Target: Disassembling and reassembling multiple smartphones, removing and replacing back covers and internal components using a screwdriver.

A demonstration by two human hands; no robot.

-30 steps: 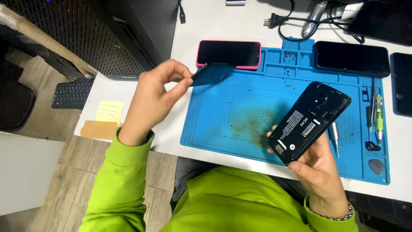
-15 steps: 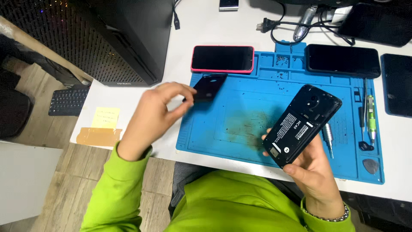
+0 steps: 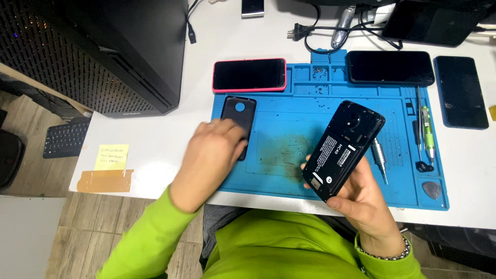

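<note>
Two hands busy: my left hand lays fingers flat on the back cover, lengthwise away from me, while my right hand grips the opened phone tilted.

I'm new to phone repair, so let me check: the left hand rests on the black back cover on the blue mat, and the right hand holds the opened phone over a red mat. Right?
Nearly. The head view shows a single mat, blue not red. The right hand holds the opened phone over it, and the left hand rests on the black back cover there.
</note>
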